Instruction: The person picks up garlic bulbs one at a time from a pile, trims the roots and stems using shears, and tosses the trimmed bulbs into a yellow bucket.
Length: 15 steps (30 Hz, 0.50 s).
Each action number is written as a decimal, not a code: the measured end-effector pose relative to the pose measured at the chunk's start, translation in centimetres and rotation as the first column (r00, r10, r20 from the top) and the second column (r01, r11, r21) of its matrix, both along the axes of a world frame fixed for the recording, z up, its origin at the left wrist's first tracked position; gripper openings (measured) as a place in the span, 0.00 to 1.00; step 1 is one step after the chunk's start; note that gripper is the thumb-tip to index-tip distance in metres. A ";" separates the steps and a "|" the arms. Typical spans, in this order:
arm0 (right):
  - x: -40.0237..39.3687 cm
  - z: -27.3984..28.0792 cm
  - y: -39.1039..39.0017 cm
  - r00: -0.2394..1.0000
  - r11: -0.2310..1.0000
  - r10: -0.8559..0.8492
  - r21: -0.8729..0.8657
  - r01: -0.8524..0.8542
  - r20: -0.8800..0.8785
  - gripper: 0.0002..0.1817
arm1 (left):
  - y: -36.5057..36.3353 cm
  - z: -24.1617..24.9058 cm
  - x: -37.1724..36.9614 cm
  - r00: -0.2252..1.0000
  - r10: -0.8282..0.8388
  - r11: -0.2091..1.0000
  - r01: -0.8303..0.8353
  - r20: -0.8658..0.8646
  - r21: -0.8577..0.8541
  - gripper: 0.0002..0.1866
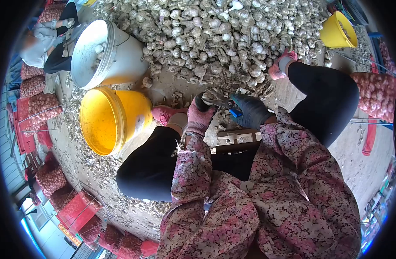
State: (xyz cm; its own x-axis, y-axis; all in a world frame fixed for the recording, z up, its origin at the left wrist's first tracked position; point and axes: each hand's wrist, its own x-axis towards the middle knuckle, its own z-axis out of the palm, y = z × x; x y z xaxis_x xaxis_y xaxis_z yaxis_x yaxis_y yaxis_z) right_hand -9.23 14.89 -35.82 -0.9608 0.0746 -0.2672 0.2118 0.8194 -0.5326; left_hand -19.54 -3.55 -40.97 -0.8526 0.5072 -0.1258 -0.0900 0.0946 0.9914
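My left hand (199, 115), in a pink glove with dark fingertips, is closed around garlic (211, 94); the fingers hide most of it, and a dry stalk seems to stick out. Close beside it, my right hand (252, 111) wears a dark grey glove and grips blue-handled shears (236, 112). Their metal blades point left and reach the garlic at my left fingers. In front of both hands spreads a large pile of garlic bulbs (198, 43) with dry stalks and roots.
A white bucket (124, 60) with some bulbs inside and a yellow bucket (137, 112) lie tipped at left. Another yellow bucket (336, 32) is at far right. Red mesh sacks (374, 95) line both sides. A person (38, 47) sits at upper left. Husks litter the floor.
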 end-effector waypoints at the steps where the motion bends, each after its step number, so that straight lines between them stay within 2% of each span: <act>1: -0.2 0.6 -0.1 1.000 1.000 0.014 0.024 -0.014 0.002 0.32 | 0.0 0.0 0.0 1.000 0.000 1.000 0.000 0.002 0.004 0.25; 2: -0.5 1.2 -0.2 1.000 1.000 0.015 0.027 -0.015 0.005 0.32 | 0.1 0.1 0.2 1.000 0.022 0.999 -0.022 0.015 -0.031 0.24; 4: -1.2 2.3 -0.4 0.979 0.997 0.061 0.034 -0.069 0.195 0.31 | -0.3 -0.3 0.3 0.999 0.047 0.997 -0.045 0.027 -0.067 0.23; 6: -1.1 1.6 -0.9 0.982 0.993 0.078 0.077 -0.092 0.172 0.29 | -0.8 -1.1 0.1 0.980 0.104 0.978 -0.070 0.170 -0.196 0.21; 7: -1.4 1.4 -1.2 0.979 0.990 0.079 0.097 -0.099 0.189 0.28 | -0.8 -0.9 0.3 0.972 0.133 0.991 -0.135 0.191 -0.002 0.19; 8: -1.5 1.2 -1.5 0.975 0.988 0.078 0.112 -0.103 0.207 0.27 | -1.1 -0.6 0.3 0.974 0.130 0.991 -0.132 0.187 -0.002 0.19; 10: -2.0 1.0 -1.9 0.969 0.987 0.067 0.128 -0.100 0.238 0.24 | -2.0 -0.4 0.2 0.917 0.169 0.985 -0.168 0.361 -0.034 0.17; 11: -2.3 0.9 -2.1 0.960 0.984 0.057 0.145 -0.099 0.273 0.20 | -2.6 -0.8 0.2 0.960 0.121 0.993 -0.119 0.252 -0.021 0.18; 12: -2.5 0.6 -1.5 0.949 0.978 0.063 0.172 -0.121 0.310 0.14 | -3.0 -1.2 0.4 0.962 0.116 0.993 -0.112 0.246 -0.028 0.18; 14: -2.7 -1.0 0.3 0.896 0.936 0.128 0.246 -0.251 0.425 0.13 | -3.1 -0.9 0.6 0.992 0.028 0.993 -0.041 0.121 0.111 0.18; 15: -2.0 -1.9 0.6 0.898 0.935 0.126 0.252 -0.249 0.421 0.13 | -3.2 -0.9 0.4 0.985 0.036 0.961 -0.080 0.168 0.265 0.17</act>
